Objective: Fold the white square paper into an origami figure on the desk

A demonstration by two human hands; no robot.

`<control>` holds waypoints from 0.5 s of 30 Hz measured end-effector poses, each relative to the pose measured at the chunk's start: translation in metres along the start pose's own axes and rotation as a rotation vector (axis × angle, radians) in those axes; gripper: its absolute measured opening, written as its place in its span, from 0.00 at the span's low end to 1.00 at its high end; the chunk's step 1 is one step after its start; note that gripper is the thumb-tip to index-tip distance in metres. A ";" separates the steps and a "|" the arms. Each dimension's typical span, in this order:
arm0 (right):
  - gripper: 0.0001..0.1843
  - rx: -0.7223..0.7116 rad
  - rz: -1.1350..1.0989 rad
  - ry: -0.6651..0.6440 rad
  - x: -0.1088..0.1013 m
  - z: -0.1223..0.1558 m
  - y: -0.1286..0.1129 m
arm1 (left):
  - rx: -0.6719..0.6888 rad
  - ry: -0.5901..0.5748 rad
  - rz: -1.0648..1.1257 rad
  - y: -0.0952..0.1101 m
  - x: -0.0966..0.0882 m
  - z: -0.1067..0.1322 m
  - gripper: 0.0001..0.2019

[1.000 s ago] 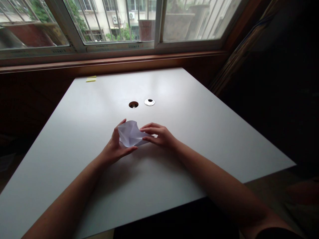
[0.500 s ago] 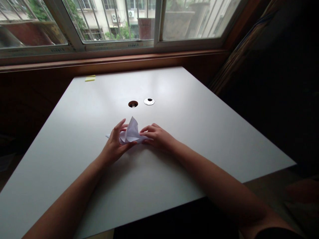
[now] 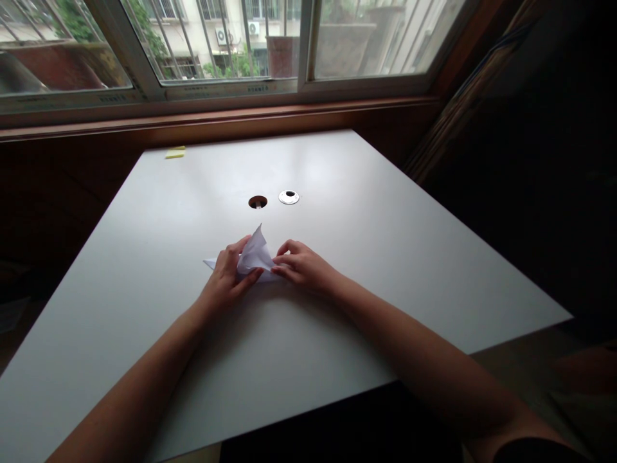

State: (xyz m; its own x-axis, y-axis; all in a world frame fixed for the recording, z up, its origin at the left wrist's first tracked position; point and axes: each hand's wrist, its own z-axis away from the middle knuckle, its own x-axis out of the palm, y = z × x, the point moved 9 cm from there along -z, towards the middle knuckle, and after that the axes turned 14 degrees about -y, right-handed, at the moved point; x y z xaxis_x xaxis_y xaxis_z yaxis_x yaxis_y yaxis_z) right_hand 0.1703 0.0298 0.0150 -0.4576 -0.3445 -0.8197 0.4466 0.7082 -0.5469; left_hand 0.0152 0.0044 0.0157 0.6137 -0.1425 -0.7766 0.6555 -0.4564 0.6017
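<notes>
A folded sheet of white paper (image 3: 254,253) is between my hands, low over the white table. One pointed flap of it stands up, and a flat tip pokes out to the left past my wrist side. My left hand (image 3: 230,271) grips the paper from the left, thumb in front and fingers behind. From the right, my right hand (image 3: 299,265) pinches the paper's right edge between thumb and fingertips. The underside of the paper and part of its left half are hidden by my left hand.
The white table (image 3: 385,257) has a round cable hole (image 3: 258,202) with its loose round cover (image 3: 288,197) beside it. A yellow sticky-note pad (image 3: 175,152) lies near the far left edge. Beyond the table is a window (image 3: 231,45) with bars outside.
My left fingers have come down and closed further round the paper. The upright flap leans slightly more to the right, and my right fingertips have drawn together on the edge.
</notes>
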 end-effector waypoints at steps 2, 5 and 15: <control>0.15 0.026 -0.047 0.004 0.000 0.000 0.002 | -0.019 -0.003 -0.044 -0.001 0.002 0.000 0.35; 0.19 0.040 -0.084 0.008 0.001 0.000 0.005 | -0.031 -0.022 -0.083 -0.003 0.005 0.001 0.37; 0.14 0.053 -0.099 0.060 0.003 -0.002 0.011 | 0.021 -0.157 -0.073 0.001 0.017 0.003 0.44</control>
State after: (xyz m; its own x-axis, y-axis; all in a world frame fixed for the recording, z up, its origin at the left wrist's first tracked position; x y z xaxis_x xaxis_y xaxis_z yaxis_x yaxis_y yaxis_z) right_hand 0.1725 0.0376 0.0067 -0.5454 -0.3724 -0.7509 0.4367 0.6384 -0.6338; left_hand 0.0254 -0.0013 0.0027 0.4872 -0.2426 -0.8389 0.6856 -0.4888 0.5395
